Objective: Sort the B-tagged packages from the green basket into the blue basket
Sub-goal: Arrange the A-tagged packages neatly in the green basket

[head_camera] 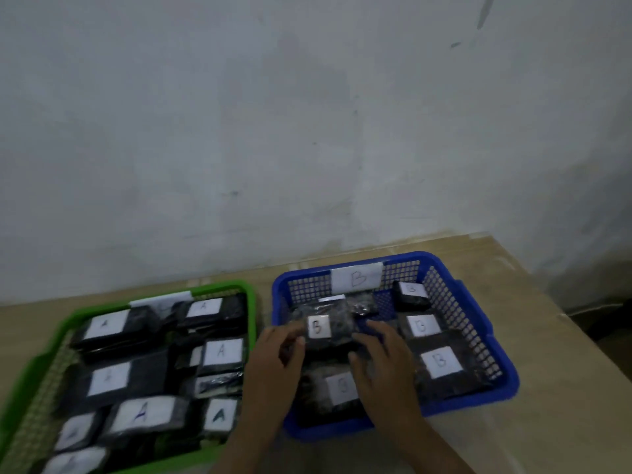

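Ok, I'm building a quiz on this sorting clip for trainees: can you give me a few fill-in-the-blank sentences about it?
1. Both hands, left hand and right hand, hold a black package tagged ____.
2. That package is over the ____ basket.
3. The readable tags in the green basket show the letter ____.

Missing words: B; blue; A

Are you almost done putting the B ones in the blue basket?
Nearly. Several B packages already lie in the blue basket. Both the left hand and right hand hold one more B package over it. Readable tags in the green basket say A; a few are too blurred to tell.
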Motion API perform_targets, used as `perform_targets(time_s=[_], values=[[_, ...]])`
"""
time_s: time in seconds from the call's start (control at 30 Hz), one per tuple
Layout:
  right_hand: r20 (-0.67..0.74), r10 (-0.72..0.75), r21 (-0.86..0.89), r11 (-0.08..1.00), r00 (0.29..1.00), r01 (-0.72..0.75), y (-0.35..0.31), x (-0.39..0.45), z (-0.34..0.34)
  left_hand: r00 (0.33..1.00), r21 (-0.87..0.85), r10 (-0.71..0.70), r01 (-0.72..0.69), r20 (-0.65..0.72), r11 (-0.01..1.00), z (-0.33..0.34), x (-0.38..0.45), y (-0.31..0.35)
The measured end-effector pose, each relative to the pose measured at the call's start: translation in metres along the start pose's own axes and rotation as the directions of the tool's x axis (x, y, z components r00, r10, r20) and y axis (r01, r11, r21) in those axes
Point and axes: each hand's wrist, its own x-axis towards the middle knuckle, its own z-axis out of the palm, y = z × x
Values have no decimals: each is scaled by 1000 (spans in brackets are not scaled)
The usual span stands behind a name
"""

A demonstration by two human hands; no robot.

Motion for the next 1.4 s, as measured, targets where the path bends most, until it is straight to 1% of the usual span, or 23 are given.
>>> perform_targets(time_s=[0.07,0.17,0.27,0.33,0.47,0.53,0.67,0.77,0.8,0.87,0.9,0.97,1.03,1.1,1.2,1.23,1.3,1.4], values=[[58,-7,44,999,998,4,-26,-4,14,998,1,-53,53,-29,999,-24,-8,-18],[98,-105,87,992,990,96,-59,-11,35,993,28,-95,97,-76,995,-59,-19,-43],[186,-106,143,987,977,80,-87,-20,56,987,62,-116,123,-112,991,-92,-27,-71],[228,-112,148,986,967,80,-102,-23,70,977,95,-158,172,-144,980,-112,-30,-90],[222,-183,105,981,958,163,-124,-21,94,958,112,-206,231,-199,966,-149,-36,-123],[228,-178,86,983,957,162,-127,-18,103,955,135,-248,271,-165,953,-161,-38,-139],[224,-163,33,987,961,160,-131,-11,114,972,264,-235,234,-28,936,-171,-36,-167],[233,-196,-44,976,953,211,-131,-6,117,969,392,-218,155,120,907,-168,-32,-175],[267,-184,-77,974,946,211,-133,-3,118,959,434,-224,130,174,891,-167,-30,-176],[387,-133,-132,971,913,197,-137,3,118,935,490,-249,99,251,866,-165,-25,-177],[443,-107,-191,959,890,210,-138,6,119,922,512,-267,91,281,854,-165,-22,-176],[525,-63,-323,908,849,267,-140,12,123,900,563,-282,50,332,825,-167,-16,-176],[564,-38,-416,850,825,323,-142,15,126,882,615,-287,-4,374,789,-169,-12,-176],[584,-7,-467,815,812,343,-144,17,128,876,637,-282,-36,391,770,-170,-9,-178],[607,21,-524,762,795,380,-148,20,129,879,610,-263,-39,398,792,-169,-8,-179],[607,17,-523,762,795,383,-149,21,128,878,598,-263,-32,400,801,-170,-7,-179],[576,-4,-463,823,818,330,-150,23,124,879,581,-269,-12,394,814,-170,-6,-180],[451,-27,-283,944,892,172,-152,25,115,917,517,-248,55,312,854,-168,-6,-179]])
